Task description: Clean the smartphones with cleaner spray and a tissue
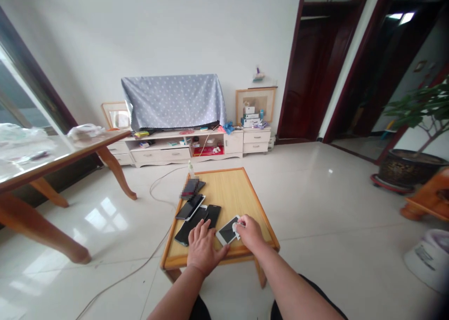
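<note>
A white smartphone point(226, 232) with a dark screen lies flat near the front of the small wooden table point(233, 189). My right hand point(249, 232) is closed on a small white wipe point(236, 231) and presses it against the phone's screen. My left hand point(204, 247) has its fingers spread, with the thumb at the phone's lower edge and the fingertips over the dark phones beside it. Those black phones point(191, 226) lie partly overlapping on the left side. Behind them rests a black phone with a white edge point(190, 207).
At the table's far left corner stand a small bottle point(191, 169) and more dark devices point(193, 187), partly blurred out. A cable point(140, 266) runs over the floor on the left. A larger table point(70, 154) stands left, a white bucket point(428, 259) right.
</note>
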A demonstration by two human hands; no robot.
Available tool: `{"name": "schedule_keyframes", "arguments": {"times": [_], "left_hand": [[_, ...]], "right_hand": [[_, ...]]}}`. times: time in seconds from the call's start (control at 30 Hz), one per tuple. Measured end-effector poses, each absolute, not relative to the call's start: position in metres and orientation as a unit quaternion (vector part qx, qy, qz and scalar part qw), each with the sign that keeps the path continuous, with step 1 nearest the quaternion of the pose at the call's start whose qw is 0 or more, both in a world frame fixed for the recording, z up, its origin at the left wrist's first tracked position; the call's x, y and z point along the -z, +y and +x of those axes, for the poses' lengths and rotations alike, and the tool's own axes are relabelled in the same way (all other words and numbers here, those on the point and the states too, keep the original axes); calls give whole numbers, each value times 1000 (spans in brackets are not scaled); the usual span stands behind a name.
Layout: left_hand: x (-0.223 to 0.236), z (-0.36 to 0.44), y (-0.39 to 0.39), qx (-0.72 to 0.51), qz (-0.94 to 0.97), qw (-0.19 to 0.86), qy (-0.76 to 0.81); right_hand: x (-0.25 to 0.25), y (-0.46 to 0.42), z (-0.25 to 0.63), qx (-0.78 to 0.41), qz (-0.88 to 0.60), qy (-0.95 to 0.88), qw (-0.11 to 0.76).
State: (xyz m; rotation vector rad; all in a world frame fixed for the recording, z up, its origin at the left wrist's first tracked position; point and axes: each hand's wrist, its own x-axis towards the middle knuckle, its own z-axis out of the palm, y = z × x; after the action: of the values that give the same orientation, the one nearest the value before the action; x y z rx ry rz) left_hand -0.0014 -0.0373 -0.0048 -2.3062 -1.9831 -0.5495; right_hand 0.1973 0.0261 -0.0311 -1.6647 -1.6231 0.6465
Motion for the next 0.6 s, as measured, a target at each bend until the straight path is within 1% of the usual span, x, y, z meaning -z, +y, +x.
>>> {"name": "schedule_keyframes", "arguments": {"times": [0.17, 0.3, 0.37, 0.5, 0.6], "left_hand": [[6, -9, -38, 183, -757, 17, -627], [6, -14, -40, 192, -756, 13, -626], [5, -17, -42, 190, -756, 10, -627], [5, -21, -45, 185, -755, 3, -629], [6, -23, -46, 190, -758, 2, -625]], "right_hand": [[21, 18, 193, -213, -642, -638, 367], [13, 0, 181, -183, -624, -671, 358], [13, -10, 171, -171, -605, -702, 334], [20, -27, 155, -118, -592, -760, 240], [19, -35, 149, -77, -623, -747, 220]]}}
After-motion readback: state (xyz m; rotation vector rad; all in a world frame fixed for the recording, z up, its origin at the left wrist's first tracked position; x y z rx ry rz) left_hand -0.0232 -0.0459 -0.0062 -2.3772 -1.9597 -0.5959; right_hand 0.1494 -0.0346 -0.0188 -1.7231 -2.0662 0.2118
